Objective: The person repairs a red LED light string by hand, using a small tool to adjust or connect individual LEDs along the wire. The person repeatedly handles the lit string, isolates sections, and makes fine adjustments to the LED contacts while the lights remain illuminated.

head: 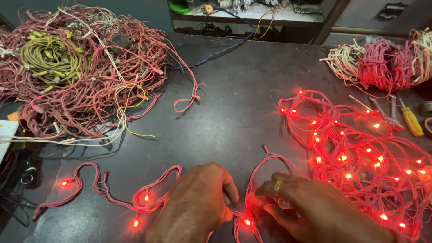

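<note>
1. Down at the near edge of the dark matte surface [234, 103], both my hands work on a lit string of small red lights on thin red twisted wire [148, 200].
2. My left hand [198, 204] rests knuckles up with fingers curled over the wire; whether it truly pinches the strand I cannot tell.
3. My right hand [310, 204], a ring on one finger, pinches the same wire just beside a glowing bulb.
4. From my hands the string trails left in loose loops and runs right into a glowing tangled heap [364, 153].
5. Far left lies a big unlit pile of red, white and yellow-green wire [76, 67].
6. Far right sits a smaller bundle of pale and pink wire [382, 63], and near it a yellow-handled screwdriver [410, 119].
</note>
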